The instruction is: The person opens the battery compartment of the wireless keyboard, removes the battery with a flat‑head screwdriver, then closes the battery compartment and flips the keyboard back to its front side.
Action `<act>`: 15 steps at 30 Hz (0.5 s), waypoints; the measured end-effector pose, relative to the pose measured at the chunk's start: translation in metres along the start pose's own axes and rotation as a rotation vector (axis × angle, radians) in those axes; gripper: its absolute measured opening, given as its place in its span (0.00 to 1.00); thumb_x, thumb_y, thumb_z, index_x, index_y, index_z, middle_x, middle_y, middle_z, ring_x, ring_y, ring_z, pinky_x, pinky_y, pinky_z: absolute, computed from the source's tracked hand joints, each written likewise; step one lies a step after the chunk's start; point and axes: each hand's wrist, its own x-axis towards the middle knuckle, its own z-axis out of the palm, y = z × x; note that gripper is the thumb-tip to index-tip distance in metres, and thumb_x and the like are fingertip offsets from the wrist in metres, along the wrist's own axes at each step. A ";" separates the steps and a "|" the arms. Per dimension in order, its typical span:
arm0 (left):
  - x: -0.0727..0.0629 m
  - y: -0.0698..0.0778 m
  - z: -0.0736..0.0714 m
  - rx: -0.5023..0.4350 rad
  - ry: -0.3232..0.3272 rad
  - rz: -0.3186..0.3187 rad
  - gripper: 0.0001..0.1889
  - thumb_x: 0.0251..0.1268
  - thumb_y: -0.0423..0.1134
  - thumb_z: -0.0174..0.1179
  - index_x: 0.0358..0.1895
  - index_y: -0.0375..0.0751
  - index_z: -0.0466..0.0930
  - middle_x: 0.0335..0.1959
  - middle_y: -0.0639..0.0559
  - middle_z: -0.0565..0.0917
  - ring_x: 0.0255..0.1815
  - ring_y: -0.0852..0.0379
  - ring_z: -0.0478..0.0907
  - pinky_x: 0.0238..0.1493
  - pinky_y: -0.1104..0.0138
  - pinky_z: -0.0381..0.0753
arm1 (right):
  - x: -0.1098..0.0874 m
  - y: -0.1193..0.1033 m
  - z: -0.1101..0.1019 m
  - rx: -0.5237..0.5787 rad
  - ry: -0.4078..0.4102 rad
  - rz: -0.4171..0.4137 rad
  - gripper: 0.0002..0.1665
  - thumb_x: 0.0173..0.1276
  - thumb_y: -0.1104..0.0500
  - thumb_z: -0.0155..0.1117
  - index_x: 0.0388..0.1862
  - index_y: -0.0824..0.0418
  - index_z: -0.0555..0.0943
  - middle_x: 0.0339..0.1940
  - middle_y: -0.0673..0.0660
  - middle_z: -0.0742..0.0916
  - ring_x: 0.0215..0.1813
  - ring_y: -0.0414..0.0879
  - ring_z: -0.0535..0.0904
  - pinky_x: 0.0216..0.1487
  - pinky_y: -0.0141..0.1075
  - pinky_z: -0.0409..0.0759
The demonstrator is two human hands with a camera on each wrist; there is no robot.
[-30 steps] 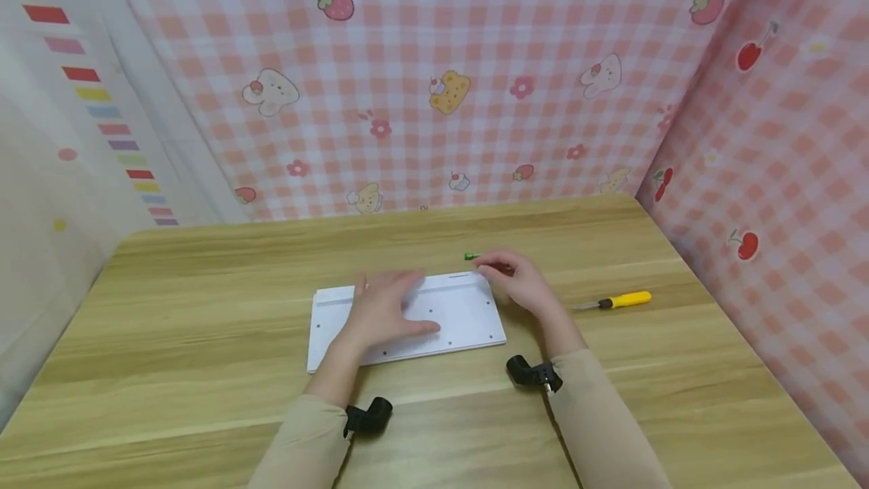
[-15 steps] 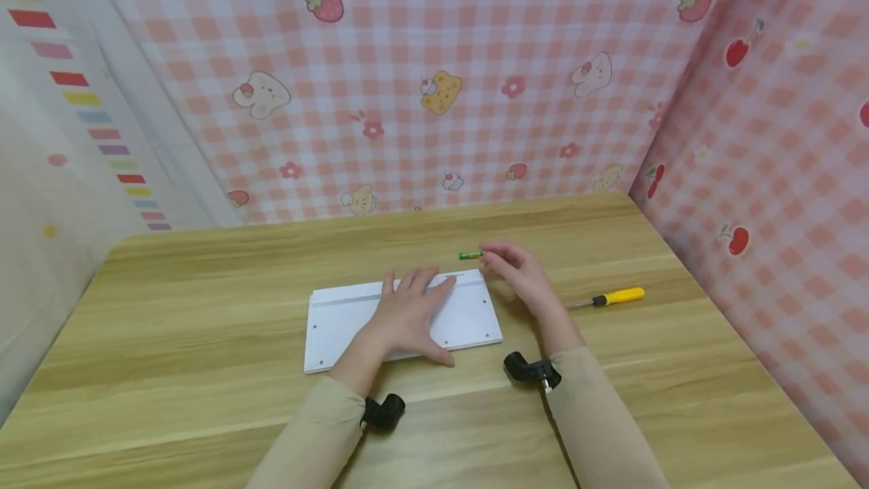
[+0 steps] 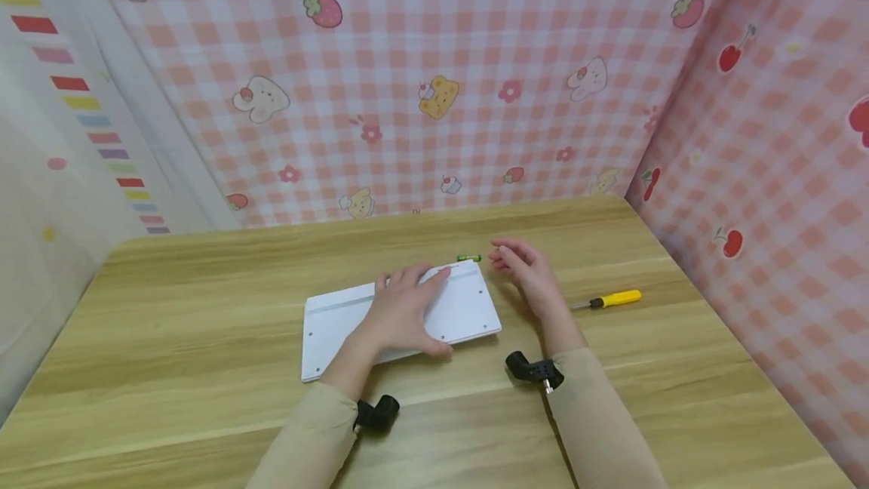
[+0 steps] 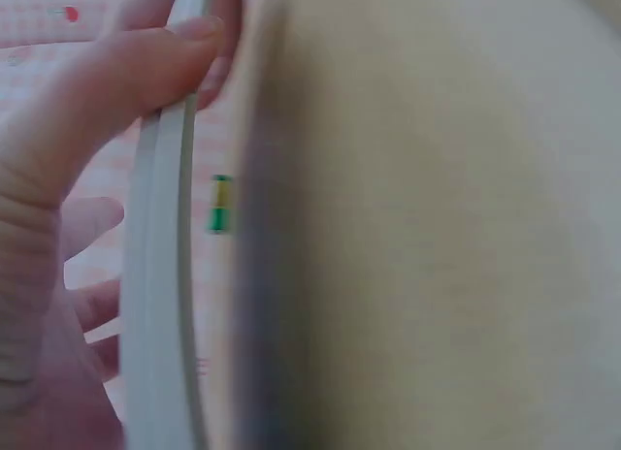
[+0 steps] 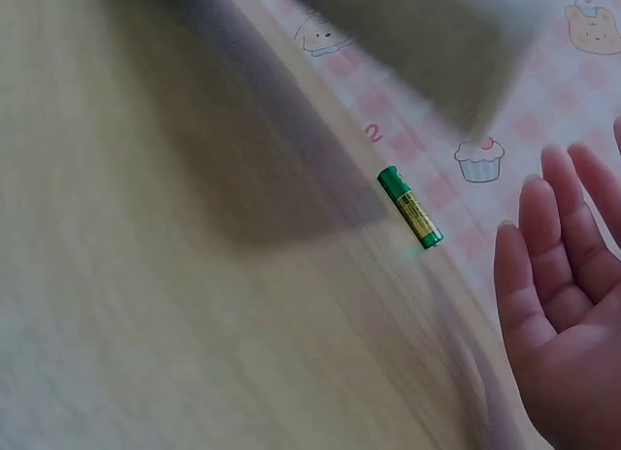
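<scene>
A white keyboard [image 3: 463, 309] is underside up, with small dark screw holes along it. Across its width my left hand [image 3: 400, 314] grips it, thumb at the near edge and fingers over the far edge. The left wrist view shows the thumb pressing the edge of the keyboard [image 4: 160, 295]. Raised off the table, the keyboard [image 5: 441, 48] casts a shadow in the right wrist view. Just beyond its far right corner lies a green and yellow battery [image 3: 468, 257]. My right hand [image 3: 532, 278] is right of the battery [image 5: 410, 208], fingers relaxed and holding nothing.
A screwdriver with a yellow handle [image 3: 621, 298] lies on the wooden table [image 3: 170, 323], right of my right hand. Pink checked cloth [image 3: 380, 59] hangs behind the table and along its right side.
My right hand has let go of the battery and drawn slightly right. My left hand has moved right and taken hold of the keyboard, which now tilts, its right end raised.
</scene>
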 end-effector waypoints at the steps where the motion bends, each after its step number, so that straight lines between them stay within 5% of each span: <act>1: -0.001 0.001 -0.006 -0.018 0.011 -0.003 0.65 0.30 0.71 0.74 0.79 0.53 0.56 0.74 0.39 0.61 0.71 0.42 0.59 0.64 0.40 0.53 | 0.000 0.000 0.000 0.025 0.000 -0.008 0.22 0.77 0.61 0.55 0.61 0.78 0.72 0.38 0.50 0.86 0.41 0.43 0.82 0.53 0.40 0.80; 7: -0.006 0.007 -0.042 -0.108 0.066 -0.007 0.66 0.32 0.67 0.76 0.79 0.52 0.53 0.73 0.35 0.61 0.71 0.38 0.59 0.68 0.40 0.56 | 0.000 0.000 0.002 0.156 -0.005 -0.065 0.16 0.76 0.65 0.54 0.56 0.76 0.76 0.36 0.53 0.86 0.39 0.43 0.82 0.47 0.33 0.81; 15: -0.017 0.014 -0.075 -0.172 0.130 -0.016 0.69 0.31 0.63 0.79 0.81 0.52 0.46 0.69 0.35 0.64 0.63 0.43 0.67 0.59 0.49 0.72 | -0.001 -0.006 0.010 0.156 -0.027 -0.069 0.19 0.76 0.66 0.53 0.57 0.80 0.72 0.37 0.53 0.86 0.39 0.44 0.82 0.47 0.34 0.81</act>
